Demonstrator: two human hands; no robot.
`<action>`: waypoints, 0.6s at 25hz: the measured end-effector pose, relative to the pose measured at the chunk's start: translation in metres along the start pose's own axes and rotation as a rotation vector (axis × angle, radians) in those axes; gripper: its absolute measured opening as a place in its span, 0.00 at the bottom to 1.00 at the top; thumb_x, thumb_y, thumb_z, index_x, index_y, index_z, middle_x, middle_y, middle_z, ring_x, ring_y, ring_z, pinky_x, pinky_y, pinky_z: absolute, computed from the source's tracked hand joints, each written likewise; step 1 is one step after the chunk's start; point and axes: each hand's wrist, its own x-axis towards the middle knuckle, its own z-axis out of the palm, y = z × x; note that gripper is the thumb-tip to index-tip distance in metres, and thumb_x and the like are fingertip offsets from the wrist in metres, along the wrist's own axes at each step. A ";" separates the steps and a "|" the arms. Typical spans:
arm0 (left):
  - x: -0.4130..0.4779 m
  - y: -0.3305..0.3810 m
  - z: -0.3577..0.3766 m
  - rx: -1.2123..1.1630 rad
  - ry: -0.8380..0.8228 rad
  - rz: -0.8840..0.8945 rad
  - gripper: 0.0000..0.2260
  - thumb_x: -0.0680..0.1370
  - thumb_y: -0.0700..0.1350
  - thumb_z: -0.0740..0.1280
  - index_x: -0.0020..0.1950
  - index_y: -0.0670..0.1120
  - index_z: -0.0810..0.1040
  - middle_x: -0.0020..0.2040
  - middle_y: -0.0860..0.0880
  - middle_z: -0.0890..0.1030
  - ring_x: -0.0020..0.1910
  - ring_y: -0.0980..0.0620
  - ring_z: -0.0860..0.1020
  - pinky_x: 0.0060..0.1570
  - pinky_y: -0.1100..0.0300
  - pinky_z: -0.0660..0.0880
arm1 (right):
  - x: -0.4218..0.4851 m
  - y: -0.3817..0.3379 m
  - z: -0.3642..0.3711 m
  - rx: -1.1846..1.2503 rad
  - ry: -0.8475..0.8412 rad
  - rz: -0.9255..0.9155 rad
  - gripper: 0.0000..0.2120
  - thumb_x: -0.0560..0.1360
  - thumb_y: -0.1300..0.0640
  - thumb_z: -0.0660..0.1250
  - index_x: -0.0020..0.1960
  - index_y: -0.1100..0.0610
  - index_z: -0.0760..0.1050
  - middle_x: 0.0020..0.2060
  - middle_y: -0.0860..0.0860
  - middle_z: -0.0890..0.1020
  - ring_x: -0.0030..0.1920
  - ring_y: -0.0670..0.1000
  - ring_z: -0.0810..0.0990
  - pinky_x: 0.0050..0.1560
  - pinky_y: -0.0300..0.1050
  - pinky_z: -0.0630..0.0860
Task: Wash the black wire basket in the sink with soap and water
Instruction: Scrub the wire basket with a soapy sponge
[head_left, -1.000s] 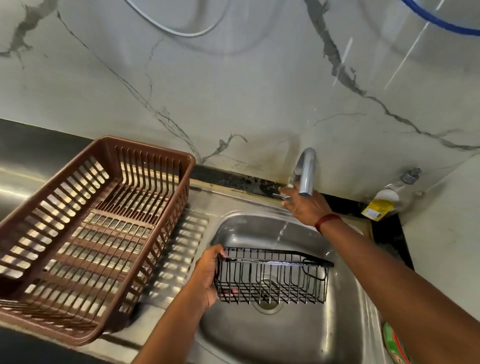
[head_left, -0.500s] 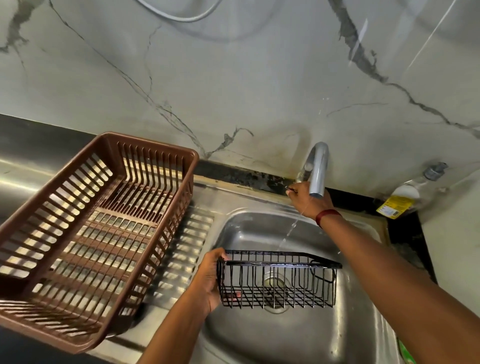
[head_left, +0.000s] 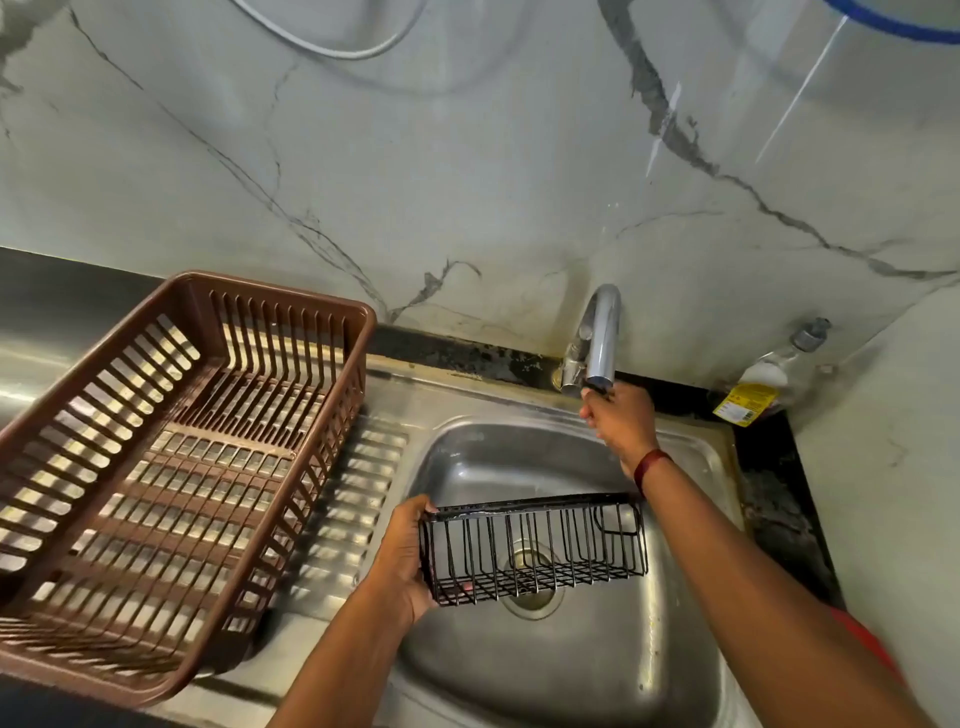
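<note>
Head view: my left hand grips the black wire basket by its left end, held above the sink drain. My right hand curls around the tap spout's tip. Brown crate crowds the counter left.

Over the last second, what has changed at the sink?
The water stream visible earlier under the tap no longer shows. The right hand is still at the spout's end. The left hand keeps gripping the black wire basket by its left end over the sink. The brown crate and soap bottle stayed put.
</note>
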 end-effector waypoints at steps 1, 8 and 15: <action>-0.003 0.000 0.000 0.008 -0.010 0.007 0.11 0.80 0.46 0.59 0.40 0.42 0.71 0.19 0.47 0.75 0.34 0.44 0.72 0.36 0.53 0.70 | -0.011 0.006 -0.007 0.009 0.010 -0.004 0.08 0.78 0.60 0.66 0.55 0.52 0.79 0.41 0.51 0.83 0.40 0.48 0.81 0.39 0.42 0.79; 0.002 -0.016 -0.001 -0.025 -0.064 -0.085 0.23 0.80 0.59 0.58 0.54 0.40 0.78 0.49 0.35 0.83 0.50 0.37 0.79 0.47 0.43 0.78 | -0.139 0.051 -0.060 -0.059 0.286 -0.075 0.09 0.76 0.61 0.69 0.54 0.52 0.81 0.44 0.43 0.83 0.41 0.30 0.78 0.44 0.22 0.70; -0.002 -0.040 -0.005 -0.003 -0.028 -0.106 0.21 0.73 0.59 0.61 0.55 0.46 0.81 0.54 0.37 0.83 0.57 0.36 0.79 0.55 0.42 0.75 | -0.223 0.108 -0.090 -0.111 0.589 -0.011 0.08 0.75 0.66 0.69 0.49 0.56 0.83 0.44 0.52 0.85 0.43 0.50 0.82 0.48 0.40 0.74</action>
